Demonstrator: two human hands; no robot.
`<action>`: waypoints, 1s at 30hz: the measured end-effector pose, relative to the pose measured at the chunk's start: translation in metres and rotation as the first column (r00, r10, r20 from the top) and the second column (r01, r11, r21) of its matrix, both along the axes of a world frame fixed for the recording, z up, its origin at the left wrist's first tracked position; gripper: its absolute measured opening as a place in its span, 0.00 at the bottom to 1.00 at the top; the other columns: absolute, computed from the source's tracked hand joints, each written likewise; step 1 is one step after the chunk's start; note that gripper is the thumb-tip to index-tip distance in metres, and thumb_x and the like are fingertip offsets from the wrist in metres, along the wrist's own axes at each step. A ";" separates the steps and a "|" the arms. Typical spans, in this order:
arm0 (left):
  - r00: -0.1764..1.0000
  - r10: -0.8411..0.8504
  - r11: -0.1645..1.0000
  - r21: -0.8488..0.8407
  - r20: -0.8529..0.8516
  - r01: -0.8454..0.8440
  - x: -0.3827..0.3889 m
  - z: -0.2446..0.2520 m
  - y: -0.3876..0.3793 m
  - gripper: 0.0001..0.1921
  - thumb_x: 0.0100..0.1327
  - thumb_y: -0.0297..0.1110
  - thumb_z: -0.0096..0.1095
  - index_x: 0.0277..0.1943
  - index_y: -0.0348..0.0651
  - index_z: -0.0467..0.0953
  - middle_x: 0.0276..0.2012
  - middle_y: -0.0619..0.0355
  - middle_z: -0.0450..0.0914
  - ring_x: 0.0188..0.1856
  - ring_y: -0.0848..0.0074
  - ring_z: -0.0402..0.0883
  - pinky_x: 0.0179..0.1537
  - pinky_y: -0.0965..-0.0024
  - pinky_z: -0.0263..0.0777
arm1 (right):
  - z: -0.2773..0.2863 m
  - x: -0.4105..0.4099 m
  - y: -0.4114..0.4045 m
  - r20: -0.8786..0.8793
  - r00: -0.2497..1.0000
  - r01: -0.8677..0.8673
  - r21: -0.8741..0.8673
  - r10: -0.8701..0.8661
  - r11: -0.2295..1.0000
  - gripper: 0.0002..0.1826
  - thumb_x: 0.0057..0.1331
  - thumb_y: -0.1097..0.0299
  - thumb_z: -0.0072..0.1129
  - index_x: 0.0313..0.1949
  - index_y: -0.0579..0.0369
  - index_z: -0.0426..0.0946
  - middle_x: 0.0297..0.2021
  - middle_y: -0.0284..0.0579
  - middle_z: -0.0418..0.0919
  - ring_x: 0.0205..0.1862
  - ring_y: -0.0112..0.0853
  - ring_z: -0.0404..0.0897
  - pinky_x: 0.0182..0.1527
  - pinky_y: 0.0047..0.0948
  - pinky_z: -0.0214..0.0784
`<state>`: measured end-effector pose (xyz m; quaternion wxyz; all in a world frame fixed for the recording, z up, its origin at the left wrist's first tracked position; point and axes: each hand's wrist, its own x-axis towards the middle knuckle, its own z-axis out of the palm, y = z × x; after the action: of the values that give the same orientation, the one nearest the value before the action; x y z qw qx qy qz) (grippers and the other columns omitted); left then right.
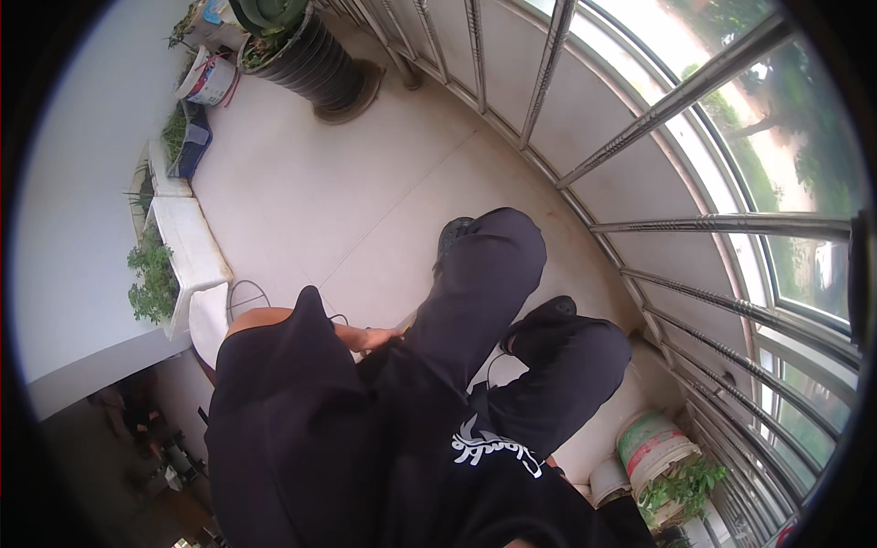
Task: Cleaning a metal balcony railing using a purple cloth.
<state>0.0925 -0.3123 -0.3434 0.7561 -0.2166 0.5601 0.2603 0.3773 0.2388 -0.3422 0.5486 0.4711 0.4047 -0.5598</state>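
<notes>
My left hand (378, 339) is low beside my left thigh, fingers against the dark trousers (473, 288). A narrow pale edge shows just past the fingertips, too little to name. Whether the fingers hold anything is hidden by the trouser leg and the black shirt (301, 425). My right hand is out of view; only a sliver of skin with a dark band shows past the shirt's right side. Both my knees are bent, with dark shoes (454, 233) on the pale tiled floor (329, 185). A thin dark cable (495, 363) curves between my legs.
Metal railing bars (616, 147) stand along the window on the right. White foam planters (188, 240) line the left wall. A ribbed dark plant pot (308, 72) and a white bucket (211, 81) stand ahead; a planted bucket (654, 442) is at lower right.
</notes>
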 end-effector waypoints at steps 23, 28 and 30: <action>0.065 0.344 0.859 0.341 -0.937 0.381 -0.154 0.163 -0.013 0.16 0.74 0.39 0.60 0.56 0.37 0.78 0.59 0.45 0.80 0.63 0.52 0.78 0.66 0.57 0.70 | 0.189 0.000 0.126 -0.783 0.595 0.654 0.337 -0.184 0.678 0.14 0.59 0.76 0.47 0.42 0.56 0.79 0.36 0.37 0.82 0.33 0.30 0.83 0.38 0.29 0.81; -0.104 0.452 0.788 0.342 -0.886 0.512 -0.152 0.218 -0.002 0.14 0.70 0.32 0.62 0.55 0.37 0.77 0.60 0.47 0.79 0.64 0.53 0.78 0.66 0.57 0.70 | 0.304 -0.114 0.129 -0.945 0.320 0.760 0.299 0.068 0.577 0.25 0.55 0.77 0.53 0.55 0.61 0.79 0.44 0.37 0.82 0.45 0.29 0.82 0.50 0.27 0.76; -0.127 0.494 0.724 0.326 -0.860 0.607 -0.154 0.234 0.014 0.13 0.67 0.27 0.63 0.53 0.37 0.77 0.60 0.48 0.80 0.64 0.54 0.78 0.66 0.57 0.71 | 0.345 -0.132 0.144 -0.954 0.148 0.831 0.262 0.259 0.491 0.29 0.58 0.77 0.52 0.62 0.63 0.75 0.52 0.44 0.82 0.50 0.34 0.84 0.56 0.33 0.79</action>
<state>-0.0612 -0.2980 -0.1094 0.0889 0.3830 0.7891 0.4719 0.2454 0.3829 0.0030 -0.2528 0.2867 0.7221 -0.5766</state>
